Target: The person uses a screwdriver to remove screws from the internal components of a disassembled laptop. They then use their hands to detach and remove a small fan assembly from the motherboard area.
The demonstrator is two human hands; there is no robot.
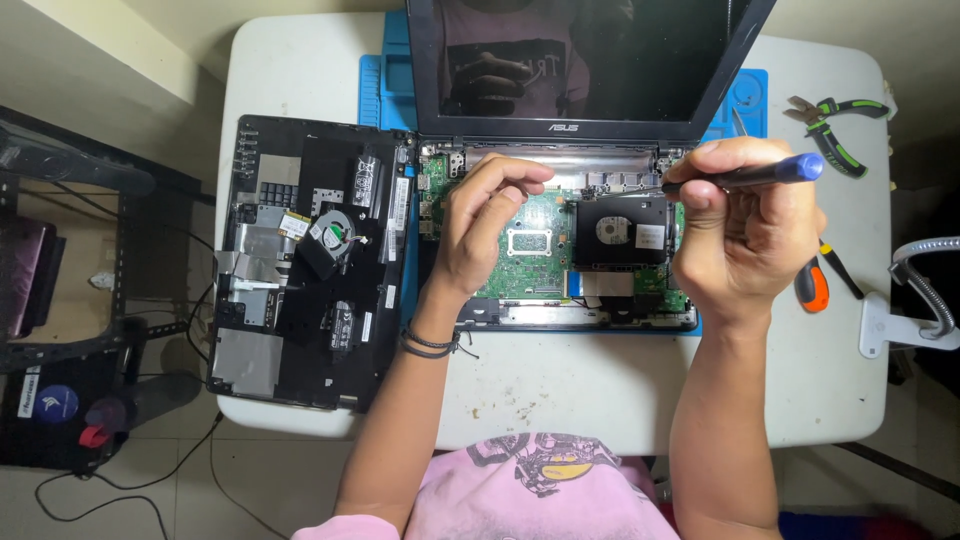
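Your right hand [745, 225] has a closed grip on a screwdriver [745, 177] with a dark shaft and blue cap, held nearly level, tip pointing left over the hinge strip of the opened laptop [560, 250]. That laptop sits mid-counter toward the far edge, on a blue mat [385, 85], bottom cover off, green board [535, 245] exposed, black drive [622, 232] just right of the board, screen [585, 60] tilted up at the far edge. Your left hand [485, 225] rests on the board's left part, fingers curled, thumb and forefinger pinched near the hinge strip; can't tell whether anything small is between them. Black bands on that wrist. Removed black cover [305, 260] lies inside-up along the counter's left edge, a small fan [330, 232] lying on it, touching the laptop's left side. Near the far right corner: green-handled pliers [835, 125]. Close to the right edge, just beside your right hand: an orange-and-black screwdriver [815, 283]. A white lamp base [900, 325] with a grey gooseneck sits at the right edge. White counter [560, 385] front part carries only specks.
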